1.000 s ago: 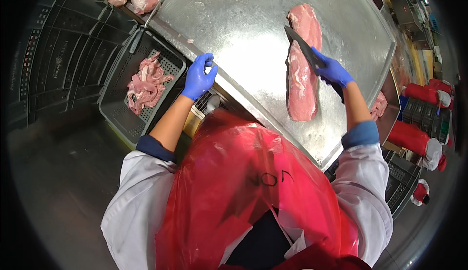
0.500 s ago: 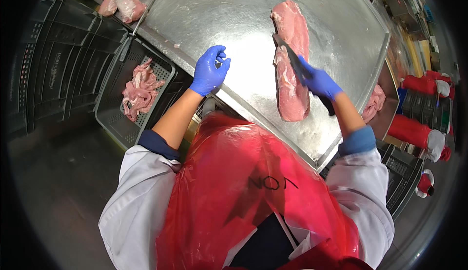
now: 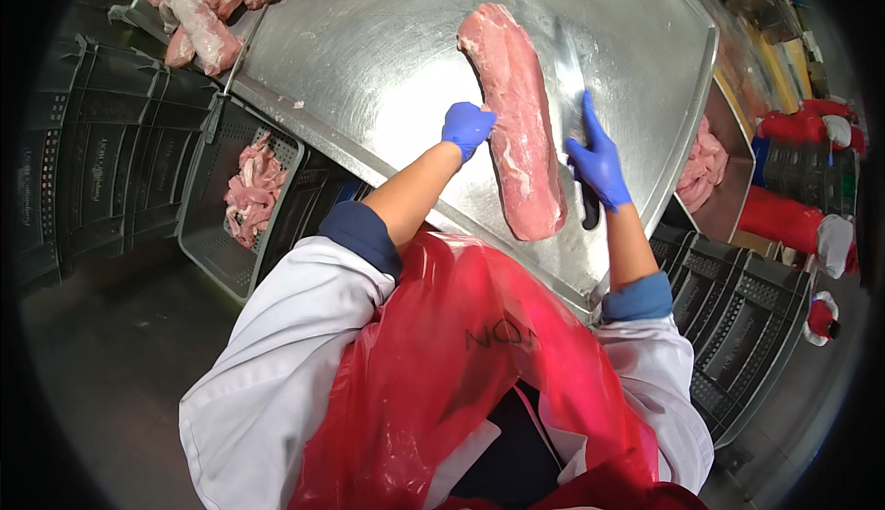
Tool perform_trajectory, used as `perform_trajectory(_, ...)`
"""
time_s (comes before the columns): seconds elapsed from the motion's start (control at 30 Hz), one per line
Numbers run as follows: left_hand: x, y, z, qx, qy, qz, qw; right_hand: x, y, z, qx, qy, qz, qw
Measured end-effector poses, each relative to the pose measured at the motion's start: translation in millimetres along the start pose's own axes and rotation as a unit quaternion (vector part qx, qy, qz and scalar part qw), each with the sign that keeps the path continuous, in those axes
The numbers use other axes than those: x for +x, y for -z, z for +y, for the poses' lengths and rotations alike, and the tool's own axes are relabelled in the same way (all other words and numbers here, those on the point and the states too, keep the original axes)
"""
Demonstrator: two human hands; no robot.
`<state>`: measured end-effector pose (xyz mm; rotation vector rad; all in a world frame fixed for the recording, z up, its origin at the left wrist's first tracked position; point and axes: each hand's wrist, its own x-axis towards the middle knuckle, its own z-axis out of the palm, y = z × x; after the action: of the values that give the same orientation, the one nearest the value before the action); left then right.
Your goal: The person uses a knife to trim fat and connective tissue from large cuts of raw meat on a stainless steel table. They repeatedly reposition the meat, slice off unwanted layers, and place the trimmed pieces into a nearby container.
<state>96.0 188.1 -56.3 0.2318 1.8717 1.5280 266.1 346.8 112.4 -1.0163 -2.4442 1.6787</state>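
A long pink piece of raw meat (image 3: 516, 141) lies lengthwise on the metal tray (image 3: 341, 58). My left hand (image 3: 467, 128), in a blue glove, has its fingers closed on the meat's left edge near the upper half. To the right of the meat, a knife (image 3: 569, 58) points away from me, its blade blurred and its black handle low beside my palm. My right hand (image 3: 596, 155), also gloved, is at this knife with index finger stretched out and thumb apart; its other fingers are partly hidden.
More meat pieces (image 3: 207, 35) are piled at upper left. Scraps (image 3: 253, 187) lie in a grey crate (image 3: 214, 247) left of the tray, another meat pile (image 3: 701, 164) at right. Dark crates (image 3: 737, 344) stand lower right. Co-workers in red aprons (image 3: 774, 215) are along the right side.
My left hand has moved up and right onto the meat. The knife has gone from over the meat to its right side, and my right hand's fingers have straightened.
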Motion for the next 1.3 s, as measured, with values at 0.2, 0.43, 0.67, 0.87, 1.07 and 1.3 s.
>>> perform_trajectory(0.2, -17, -4, 22, -0.126, 0.001, 0.022, 0.992, 60, -46, -6, -0.256, 0.069, -0.15, 0.952)
perform_trajectory(0.43, -12, 16, 42, -0.191, -0.007, 0.012, 0.982, 24, 8, -25, -0.322, 0.019, -0.312, 0.894)
perform_trajectory(0.67, -29, 10, 78, -0.076, -0.041, 0.01, 0.996, 66, -3, -21, -0.269, 0.036, -0.341, 0.9)
perform_trajectory(0.87, -36, 6, 80, -0.098, -0.044, -0.021, 0.994, 58, 17, -28, -0.135, -0.046, -0.395, 0.908)
perform_trajectory(1.07, -44, 16, 83, -0.174, -0.041, -0.052, 0.983, 64, 33, -32, -0.262, 0.002, -0.427, 0.865)
perform_trajectory(1.3, -72, 7, 107, -0.122, -0.068, -0.07, 0.988, 76, 27, -2, -0.165, -0.014, -0.462, 0.871)
